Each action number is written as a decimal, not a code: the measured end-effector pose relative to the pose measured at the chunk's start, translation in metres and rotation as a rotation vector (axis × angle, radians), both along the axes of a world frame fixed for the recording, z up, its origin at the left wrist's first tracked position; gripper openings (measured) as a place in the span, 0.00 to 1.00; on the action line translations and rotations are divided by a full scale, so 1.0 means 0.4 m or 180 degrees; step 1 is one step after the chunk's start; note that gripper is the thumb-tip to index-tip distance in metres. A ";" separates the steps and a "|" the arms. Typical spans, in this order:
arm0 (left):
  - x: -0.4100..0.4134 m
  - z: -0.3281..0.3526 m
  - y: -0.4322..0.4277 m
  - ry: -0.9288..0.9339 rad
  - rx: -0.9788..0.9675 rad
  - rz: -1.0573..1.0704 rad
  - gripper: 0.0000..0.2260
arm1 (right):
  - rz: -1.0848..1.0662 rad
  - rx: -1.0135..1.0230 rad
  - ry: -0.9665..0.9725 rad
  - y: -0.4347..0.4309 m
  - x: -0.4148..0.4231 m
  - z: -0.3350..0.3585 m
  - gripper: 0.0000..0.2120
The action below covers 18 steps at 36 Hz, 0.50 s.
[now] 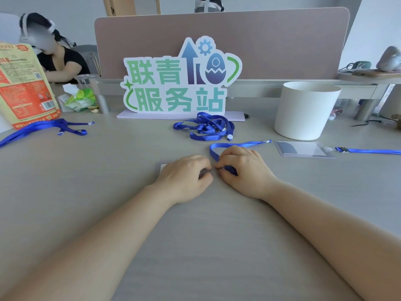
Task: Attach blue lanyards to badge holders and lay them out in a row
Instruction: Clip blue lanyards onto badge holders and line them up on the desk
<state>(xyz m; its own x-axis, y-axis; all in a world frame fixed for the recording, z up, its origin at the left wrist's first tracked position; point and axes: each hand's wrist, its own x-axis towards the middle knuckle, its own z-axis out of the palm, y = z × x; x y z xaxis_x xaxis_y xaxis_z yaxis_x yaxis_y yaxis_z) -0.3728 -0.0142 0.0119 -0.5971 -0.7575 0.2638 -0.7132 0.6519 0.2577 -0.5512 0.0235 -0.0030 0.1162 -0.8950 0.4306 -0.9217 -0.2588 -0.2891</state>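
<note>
Best to keep the left hand [184, 177] flat on the holder [161, 166] in the middle of the tabletop [108, 192], and to ease the clip straight in with the right hand [243, 168], pinched shut on the lanyard [234, 145] end. Hard to see the clip and the slot, both hidden under the fingers. Most of the holder covered too.

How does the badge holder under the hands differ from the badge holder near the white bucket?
The badge holder under the hands is mostly covered by the left hand; the badge holder near the bucket lies in full view. The second already has a blue lanyard clipped on; whether the first is clipped is hidden. Both lie flat on the table.
</note>
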 end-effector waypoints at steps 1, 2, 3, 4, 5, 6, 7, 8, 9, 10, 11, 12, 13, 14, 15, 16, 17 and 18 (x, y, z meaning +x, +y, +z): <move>0.003 -0.006 -0.003 -0.0002 0.0108 -0.0031 0.11 | -0.0004 0.0081 -0.0141 -0.003 -0.004 -0.001 0.10; 0.007 -0.010 -0.005 -0.0070 0.0177 -0.0070 0.12 | 0.0002 0.0144 -0.0286 -0.005 -0.007 0.000 0.09; 0.011 -0.014 -0.005 -0.0162 0.0224 -0.0102 0.13 | 0.0004 0.0194 -0.0435 -0.007 -0.009 0.003 0.09; 0.017 -0.016 -0.004 -0.0246 0.0270 -0.0128 0.16 | -0.0007 0.0246 -0.0572 -0.006 -0.009 0.008 0.10; 0.023 -0.015 -0.003 -0.0319 0.0315 -0.0152 0.18 | -0.0014 0.0293 -0.0695 -0.003 -0.010 0.014 0.11; 0.028 -0.014 -0.002 -0.0394 0.0355 -0.0161 0.20 | -0.0015 0.0329 -0.0801 -0.001 -0.010 0.020 0.12; 0.034 -0.011 0.000 -0.0467 0.0369 -0.0163 0.21 | -0.0016 0.0344 -0.0897 0.001 -0.010 0.024 0.12; 0.039 -0.009 0.004 -0.0523 0.0370 -0.0160 0.21 | -0.0033 0.0344 -0.0988 0.003 -0.010 0.027 0.12; 0.045 -0.008 0.008 -0.0546 0.0362 -0.0163 0.21 | -0.0062 0.0337 -0.1094 0.004 -0.011 0.029 0.12; 0.053 -0.006 0.013 -0.0531 0.0357 -0.0172 0.21 | -0.0100 0.0329 -0.1217 0.006 -0.011 0.031 0.12; 0.061 -0.007 0.018 -0.0496 0.0357 -0.0180 0.20 | -0.0152 0.0341 -0.1362 0.009 -0.011 0.034 0.12; 0.071 -0.008 0.024 -0.0453 0.0354 -0.0179 0.20 | -0.0217 0.0382 -0.1543 0.015 -0.012 0.037 0.12; 0.083 -0.011 0.026 -0.0418 0.0335 -0.0158 0.20 | -0.0287 0.0450 -0.1778 0.023 -0.013 0.041 0.12; 0.094 -0.012 0.027 -0.0402 0.0296 -0.0133 0.20 | -0.0339 0.0540 -0.2070 0.032 -0.013 0.046 0.12; 0.105 -0.013 0.029 -0.0390 0.0248 -0.0111 0.20 | -0.0360 0.0632 -0.2399 0.042 -0.014 0.051 0.13; 0.115 -0.011 0.032 -0.0392 0.0190 -0.0095 0.20 | -0.0341 0.0707 -0.2723 0.052 -0.014 0.055 0.13; 0.123 -0.010 0.036 -0.0412 0.0119 -0.0096 0.22 | -0.0291 0.0762 -0.3046 0.062 -0.016 0.059 0.14; 0.127 -0.007 0.042 -0.0430 0.0009 -0.0113 0.25 | -0.0221 0.0803 -0.3350 0.073 -0.017 0.063 0.14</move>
